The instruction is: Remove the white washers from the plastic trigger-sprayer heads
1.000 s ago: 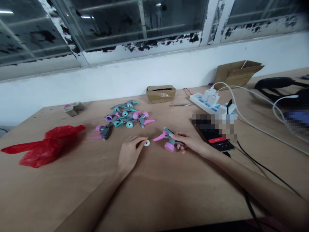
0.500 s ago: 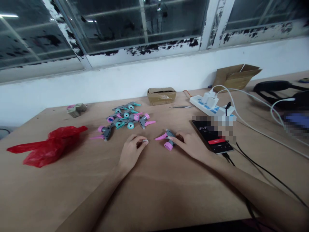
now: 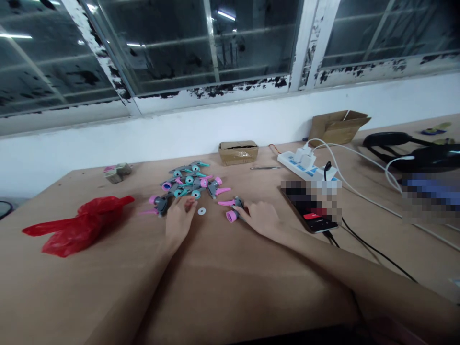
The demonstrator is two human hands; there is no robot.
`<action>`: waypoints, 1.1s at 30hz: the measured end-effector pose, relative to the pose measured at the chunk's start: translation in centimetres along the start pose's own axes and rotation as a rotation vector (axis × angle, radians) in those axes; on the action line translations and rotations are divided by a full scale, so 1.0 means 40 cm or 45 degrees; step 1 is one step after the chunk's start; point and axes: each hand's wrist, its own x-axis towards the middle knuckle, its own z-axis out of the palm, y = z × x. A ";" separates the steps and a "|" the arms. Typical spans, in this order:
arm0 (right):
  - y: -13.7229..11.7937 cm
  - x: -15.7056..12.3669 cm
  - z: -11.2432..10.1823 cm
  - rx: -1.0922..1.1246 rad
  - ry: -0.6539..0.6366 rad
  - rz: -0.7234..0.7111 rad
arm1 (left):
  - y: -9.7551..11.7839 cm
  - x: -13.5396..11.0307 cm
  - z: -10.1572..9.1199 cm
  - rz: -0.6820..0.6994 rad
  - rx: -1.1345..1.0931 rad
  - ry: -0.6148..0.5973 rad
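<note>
My right hand (image 3: 262,218) grips a grey trigger sprayer head (image 3: 237,202) with a pink lever and pink collar, low over the table. A flat white washer (image 3: 201,211) with a small hole lies on the table between my hands. My left hand (image 3: 179,218) is at the near edge of a pile of similar sprayer heads (image 3: 189,180), grey with teal or pink parts. Its fingers are bent, with a gap between thumb and forefinger, and nothing shows in them. Just left of it lies another pink-and-grey sprayer head (image 3: 161,206).
A red plastic bag (image 3: 82,225) and small greenish blocks (image 3: 118,172) lie to the left. At the back stand a small cardboard box (image 3: 238,153) and a larger open one (image 3: 338,128). Tweezers (image 3: 265,168), a power strip (image 3: 305,167), a phone (image 3: 309,211) and cables lie right.
My left hand has let go of the white washer, which now lies on the table, and moved left to the pile. My right hand keeps its hold on the sprayer head. The view has shifted.
</note>
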 end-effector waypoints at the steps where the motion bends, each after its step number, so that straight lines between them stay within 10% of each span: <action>1: -0.009 0.014 0.003 0.030 -0.010 -0.003 | -0.006 0.010 -0.003 -0.026 0.021 0.033; 12: 0.025 0.000 -0.024 0.198 -0.035 0.058 | 0.045 0.052 0.047 -0.115 0.283 0.132; 20: 0.118 -0.068 -0.072 0.574 0.092 0.052 | 0.047 0.000 -0.025 -0.087 0.197 0.206; 33: 0.090 -0.083 -0.026 1.181 -0.080 -0.028 | 0.127 -0.054 -0.050 0.027 -0.201 0.133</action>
